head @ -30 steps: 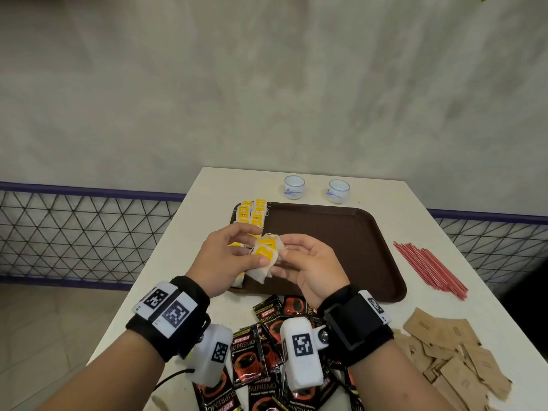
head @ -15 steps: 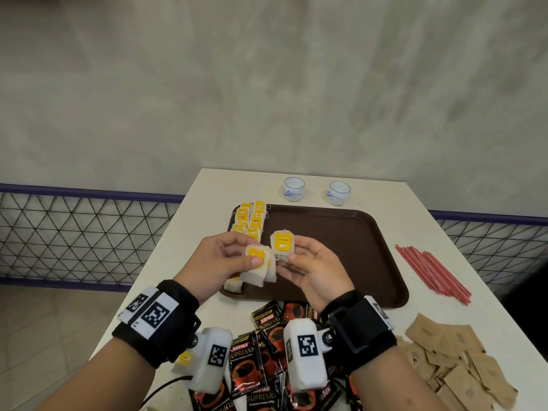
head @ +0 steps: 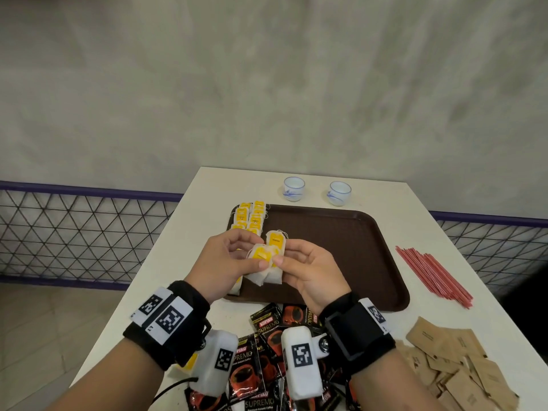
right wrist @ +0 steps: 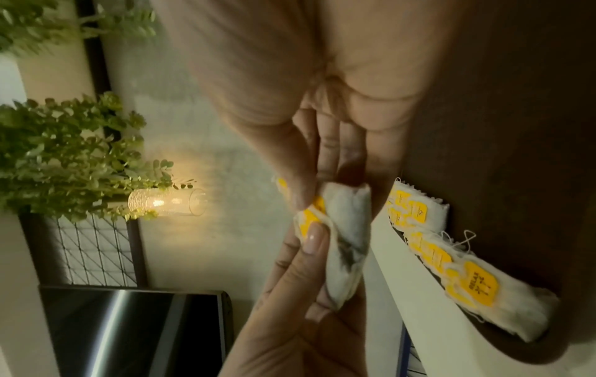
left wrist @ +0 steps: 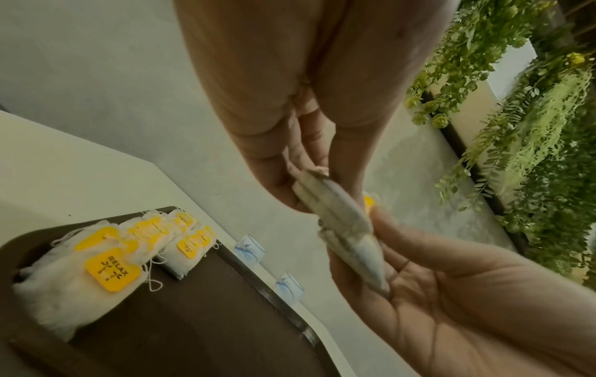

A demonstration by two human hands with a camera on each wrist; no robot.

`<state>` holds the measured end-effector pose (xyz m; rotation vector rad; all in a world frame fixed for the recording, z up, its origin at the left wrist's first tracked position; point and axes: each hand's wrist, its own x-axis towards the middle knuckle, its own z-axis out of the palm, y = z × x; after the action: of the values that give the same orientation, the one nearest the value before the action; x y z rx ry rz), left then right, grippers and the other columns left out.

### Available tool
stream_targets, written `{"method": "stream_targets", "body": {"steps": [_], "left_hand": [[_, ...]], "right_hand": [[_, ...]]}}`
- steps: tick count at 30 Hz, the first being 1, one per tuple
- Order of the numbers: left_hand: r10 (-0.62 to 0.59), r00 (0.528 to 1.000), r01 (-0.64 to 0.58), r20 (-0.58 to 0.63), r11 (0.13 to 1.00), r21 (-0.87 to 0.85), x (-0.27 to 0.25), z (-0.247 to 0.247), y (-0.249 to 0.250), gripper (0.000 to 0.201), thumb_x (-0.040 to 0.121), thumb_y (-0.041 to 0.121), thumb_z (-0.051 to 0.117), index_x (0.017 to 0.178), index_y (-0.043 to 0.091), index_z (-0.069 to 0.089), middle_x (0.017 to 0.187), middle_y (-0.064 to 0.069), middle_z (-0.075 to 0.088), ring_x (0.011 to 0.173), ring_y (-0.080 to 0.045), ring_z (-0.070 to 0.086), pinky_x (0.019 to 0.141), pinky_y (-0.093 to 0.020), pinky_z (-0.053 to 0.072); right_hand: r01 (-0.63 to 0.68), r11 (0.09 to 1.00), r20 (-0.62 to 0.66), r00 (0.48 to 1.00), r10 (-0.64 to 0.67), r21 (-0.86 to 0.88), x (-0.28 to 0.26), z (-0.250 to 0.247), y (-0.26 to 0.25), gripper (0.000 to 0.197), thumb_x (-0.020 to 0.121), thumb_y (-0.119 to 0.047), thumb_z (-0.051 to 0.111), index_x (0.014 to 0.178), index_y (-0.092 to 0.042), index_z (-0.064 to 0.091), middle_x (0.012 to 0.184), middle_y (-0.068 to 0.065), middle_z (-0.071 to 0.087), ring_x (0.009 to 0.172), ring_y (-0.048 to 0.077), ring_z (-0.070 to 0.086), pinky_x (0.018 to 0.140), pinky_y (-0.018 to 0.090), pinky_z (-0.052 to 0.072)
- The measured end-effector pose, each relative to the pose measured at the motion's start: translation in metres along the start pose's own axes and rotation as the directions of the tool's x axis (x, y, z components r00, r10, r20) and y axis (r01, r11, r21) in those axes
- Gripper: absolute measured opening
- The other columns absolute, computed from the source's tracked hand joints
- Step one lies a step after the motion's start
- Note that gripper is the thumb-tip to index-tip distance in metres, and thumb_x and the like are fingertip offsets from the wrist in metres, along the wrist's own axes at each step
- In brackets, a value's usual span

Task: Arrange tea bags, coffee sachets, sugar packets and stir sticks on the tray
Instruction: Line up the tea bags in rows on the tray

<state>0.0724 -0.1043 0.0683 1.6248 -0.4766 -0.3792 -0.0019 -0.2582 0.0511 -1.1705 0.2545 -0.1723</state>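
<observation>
Held lot: small stack of tea bags [head: 268, 264], pinched between left hand [head: 228, 262] and right hand [head: 308, 269], thumbs on top; long axis running away from the wrists, tags at the far end. Brown tray [head: 341, 247] directly beneath the fingers; holds two rows of tea bags [head: 250, 219] just beyond the left fingertips.

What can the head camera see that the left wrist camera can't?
Only the head view shows the red stir sticks, brown sugar packets and coffee sachets on the table. Only the left wrist view shows green plants. Both show the left hand and right hand pinching tea bags above the tray.
</observation>
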Motion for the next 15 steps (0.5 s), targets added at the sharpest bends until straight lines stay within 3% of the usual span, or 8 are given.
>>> {"method": "stream_targets", "body": {"steps": [4,9,15], "left_hand": [[-0.032,0.999,0.032,0.003,0.999,0.015,-0.001,0.001,-0.004,0.038,0.065,-0.002,0.082,0.095,0.014,0.065,0.099,-0.009,0.065,0.080,-0.018,0.066,0.072,-0.027,0.056],[-0.088,0.996,0.088,0.021,0.996,0.002,-0.001,-0.002,-0.010,0.044,0.062,0.000,0.084,0.100,0.012,0.064,0.098,-0.006,0.064,0.079,-0.015,0.067,0.068,-0.023,0.054],[-0.113,0.993,0.114,0.016,0.993,-0.018,0.002,0.001,-0.016,0.047,0.061,0.003,0.085,0.102,0.009,0.064,0.101,-0.009,0.067,0.081,-0.014,0.068,0.067,-0.021,0.055]], "right_hand": [[0.010,1.000,-0.040,0.999,-0.009,0.003,0.006,0.001,0.004,0.019,0.084,0.009,0.062,0.098,-0.003,0.066,0.090,0.014,0.074,0.081,0.022,0.072,0.071,0.032,0.060],[-0.008,0.997,-0.034,0.999,0.010,0.076,0.009,0.003,0.006,0.016,0.084,0.006,0.063,0.099,0.001,0.065,0.086,0.014,0.074,0.076,0.021,0.072,0.062,0.028,0.058],[-0.030,0.996,-0.109,0.993,0.040,0.086,0.016,0.004,0.009,0.011,0.085,0.002,0.064,0.096,-0.001,0.064,0.088,0.016,0.073,0.076,0.023,0.071,0.064,0.032,0.059]]}}
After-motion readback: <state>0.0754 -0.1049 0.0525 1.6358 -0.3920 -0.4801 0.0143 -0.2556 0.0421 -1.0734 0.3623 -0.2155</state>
